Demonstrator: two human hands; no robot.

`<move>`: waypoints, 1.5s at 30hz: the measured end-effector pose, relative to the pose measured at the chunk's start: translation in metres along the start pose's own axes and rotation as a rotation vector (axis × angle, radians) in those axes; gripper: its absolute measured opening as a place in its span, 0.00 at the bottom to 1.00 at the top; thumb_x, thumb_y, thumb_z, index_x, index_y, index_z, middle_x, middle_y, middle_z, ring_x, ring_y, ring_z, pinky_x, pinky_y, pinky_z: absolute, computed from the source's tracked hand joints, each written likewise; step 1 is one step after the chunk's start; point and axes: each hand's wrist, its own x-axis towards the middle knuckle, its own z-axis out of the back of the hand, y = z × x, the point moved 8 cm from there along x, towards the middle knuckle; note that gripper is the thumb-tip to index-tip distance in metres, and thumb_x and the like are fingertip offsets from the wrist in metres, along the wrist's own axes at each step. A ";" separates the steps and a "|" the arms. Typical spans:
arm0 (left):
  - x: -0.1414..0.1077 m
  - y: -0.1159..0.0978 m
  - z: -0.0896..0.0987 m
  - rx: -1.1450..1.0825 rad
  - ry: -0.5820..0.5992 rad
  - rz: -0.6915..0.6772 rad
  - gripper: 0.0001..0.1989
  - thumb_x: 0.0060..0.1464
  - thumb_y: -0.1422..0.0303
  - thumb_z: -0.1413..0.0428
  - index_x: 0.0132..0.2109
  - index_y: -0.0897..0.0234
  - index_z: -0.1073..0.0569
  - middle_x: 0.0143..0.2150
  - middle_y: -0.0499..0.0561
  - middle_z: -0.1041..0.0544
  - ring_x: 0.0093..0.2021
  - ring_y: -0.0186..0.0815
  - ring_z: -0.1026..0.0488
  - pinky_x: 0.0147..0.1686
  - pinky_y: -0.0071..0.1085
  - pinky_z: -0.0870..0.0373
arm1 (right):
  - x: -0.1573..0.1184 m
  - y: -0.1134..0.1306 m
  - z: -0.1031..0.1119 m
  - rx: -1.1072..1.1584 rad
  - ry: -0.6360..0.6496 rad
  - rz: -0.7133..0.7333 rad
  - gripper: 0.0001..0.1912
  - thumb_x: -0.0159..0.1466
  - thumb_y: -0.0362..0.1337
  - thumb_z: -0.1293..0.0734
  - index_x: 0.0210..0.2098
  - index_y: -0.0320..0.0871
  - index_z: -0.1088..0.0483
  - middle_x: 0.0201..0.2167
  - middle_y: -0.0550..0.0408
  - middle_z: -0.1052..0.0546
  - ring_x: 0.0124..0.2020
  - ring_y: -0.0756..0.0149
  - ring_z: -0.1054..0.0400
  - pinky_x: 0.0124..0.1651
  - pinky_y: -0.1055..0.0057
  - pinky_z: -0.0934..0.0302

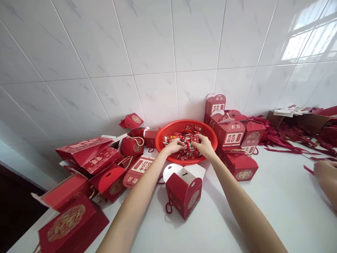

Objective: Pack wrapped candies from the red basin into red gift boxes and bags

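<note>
Both my hands reach into a red plastic basket (160,140) that holds a pile of small wrapped candies (190,154). My left hand (176,147) is on the left side of the pile with its fingers closed together; what they hold, if anything, is hidden. On the right side, my right hand (204,146) pinches a red wrapped candy (194,139) between thumb and fingers. Between my forearms stands a red gift box (181,196) with its top flaps open, white inside, a gold emblem on its side and a dark red cord at its left.
Several red gift boxes (72,221) crowd the left side. More boxes (233,135) are stacked right of the basket. Dark red ribbons (276,135) lie farther right beside a cardboard box (313,121). Another person's hand (328,179) shows at the right edge. A tiled wall (155,95) stands behind.
</note>
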 end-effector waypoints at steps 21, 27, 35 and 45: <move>-0.005 0.005 -0.019 0.363 0.274 0.086 0.38 0.42 0.79 0.44 0.63 0.56 0.30 0.44 0.49 0.17 0.29 0.35 0.23 0.26 0.24 0.33 | 0.007 -0.009 -0.002 0.096 0.031 0.022 0.11 0.52 0.40 0.35 0.33 0.43 0.28 0.32 0.54 0.21 0.36 0.59 0.28 0.43 0.64 0.35; -0.004 -0.008 -0.004 0.395 0.051 -0.004 0.28 0.48 0.74 0.40 0.58 0.59 0.26 0.51 0.53 0.19 0.46 0.42 0.21 0.41 0.27 0.28 | 0.006 -0.007 -0.002 0.105 0.027 0.011 0.12 0.53 0.40 0.35 0.35 0.43 0.27 0.34 0.54 0.20 0.38 0.59 0.27 0.45 0.64 0.34; -0.011 -0.028 0.025 0.103 -0.250 -0.188 0.16 0.59 0.77 0.48 0.53 0.64 0.25 0.50 0.54 0.20 0.50 0.38 0.23 0.52 0.30 0.29 | 0.006 -0.010 0.003 0.176 -0.036 -0.027 0.14 0.53 0.40 0.34 0.38 0.43 0.27 0.37 0.53 0.19 0.41 0.58 0.26 0.46 0.63 0.32; -0.028 -0.033 0.037 -0.538 -0.297 -0.291 0.18 0.57 0.77 0.45 0.55 0.69 0.30 0.54 0.60 0.22 0.51 0.38 0.23 0.50 0.32 0.25 | 0.001 0.017 0.016 0.532 -0.039 -0.107 0.16 0.49 0.43 0.28 0.36 0.43 0.26 0.34 0.51 0.19 0.34 0.58 0.25 0.39 0.62 0.30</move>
